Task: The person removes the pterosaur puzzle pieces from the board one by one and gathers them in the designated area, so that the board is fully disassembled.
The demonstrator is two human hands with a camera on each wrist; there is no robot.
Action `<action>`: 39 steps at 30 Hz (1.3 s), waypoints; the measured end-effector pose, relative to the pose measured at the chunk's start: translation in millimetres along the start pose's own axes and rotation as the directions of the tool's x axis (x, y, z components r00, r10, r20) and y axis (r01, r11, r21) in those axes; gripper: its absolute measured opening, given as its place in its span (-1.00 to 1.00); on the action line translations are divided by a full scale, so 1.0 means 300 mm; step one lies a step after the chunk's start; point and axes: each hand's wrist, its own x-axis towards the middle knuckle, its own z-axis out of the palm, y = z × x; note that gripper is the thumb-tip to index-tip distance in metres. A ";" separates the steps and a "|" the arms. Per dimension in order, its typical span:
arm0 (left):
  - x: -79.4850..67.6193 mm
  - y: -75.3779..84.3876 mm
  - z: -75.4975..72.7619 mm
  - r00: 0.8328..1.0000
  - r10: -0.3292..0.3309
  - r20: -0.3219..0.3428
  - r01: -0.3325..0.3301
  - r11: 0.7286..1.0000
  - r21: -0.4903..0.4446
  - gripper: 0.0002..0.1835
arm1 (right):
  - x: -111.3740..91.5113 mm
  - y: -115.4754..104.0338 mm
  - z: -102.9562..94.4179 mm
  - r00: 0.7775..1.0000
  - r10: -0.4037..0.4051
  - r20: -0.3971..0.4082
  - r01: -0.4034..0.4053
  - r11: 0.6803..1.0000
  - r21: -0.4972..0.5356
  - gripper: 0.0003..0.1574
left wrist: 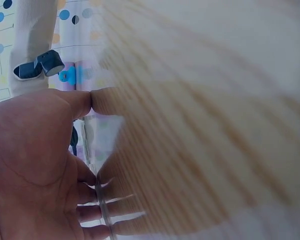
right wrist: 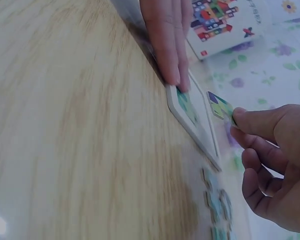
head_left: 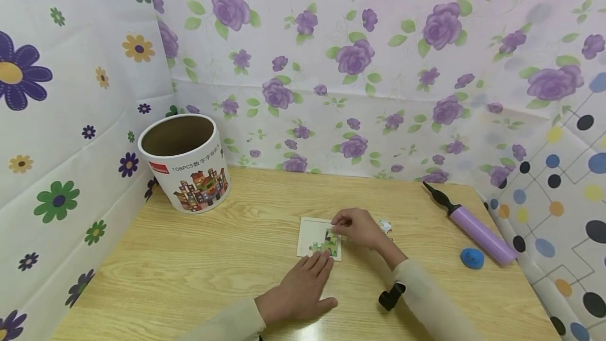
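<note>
A small white puzzle tray [head_left: 309,229] lies on the table with a few joined green puzzle pieces [head_left: 331,247] along its right and lower side. My left hand [head_left: 303,287] lies flat, its straight fingertips resting on the tray's lower edge and the pieces there. Over the tray's upper right corner, my right hand [head_left: 361,229] pinches a green and purple puzzle piece [right wrist: 219,105] between thumb and forefinger, its other fingers curled. In the right wrist view, that piece is held above the tray surface. Several loose puzzle pieces [right wrist: 216,202] lie beside the tray, partly behind the right hand in the head view.
A large white bucket [head_left: 208,164] with printed blocks stands at the back left. On the right lie a purple hand pump [head_left: 482,234] and a blue lump [head_left: 472,258]. Flowered cloth [head_left: 312,93] hangs along the table's back edge.
</note>
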 end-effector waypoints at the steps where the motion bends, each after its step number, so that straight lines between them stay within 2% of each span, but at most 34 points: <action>1: 0.000 0.000 0.000 1.000 0.002 0.000 -0.002 1.000 0.001 -0.09 | -0.009 0.005 -0.010 1.000 -0.002 -0.003 0.002 1.000 -0.004 -0.91; 12: 0.005 -0.007 0.006 1.000 0.012 0.013 -0.012 1.000 0.012 -0.07 | -0.111 0.046 -0.084 1.000 0.011 -0.008 -0.011 0.999 -0.043 -0.95; 20: 0.004 -0.007 0.006 1.000 0.016 0.004 -0.016 1.000 0.017 -0.07 | -0.163 0.075 -0.075 1.000 0.011 0.013 -0.010 0.999 -0.045 -0.84; 28: 0.006 -0.007 0.007 1.000 0.020 -0.001 -0.020 1.000 0.008 -0.08 | -0.186 0.100 -0.057 1.000 0.000 0.010 0.001 0.999 -0.046 -0.87; 33: 0.004 -0.006 0.004 1.000 0.024 -0.003 -0.024 1.000 -0.002 -0.10 | -0.188 0.110 -0.046 1.000 -0.013 0.015 0.014 0.997 -0.074 -0.97; 39: 0.008 -0.009 0.017 0.999 0.025 -0.021 -0.025 1.000 0.017 -0.09 | -0.186 0.114 -0.040 0.999 -0.033 0.018 0.034 0.996 -0.080 -0.93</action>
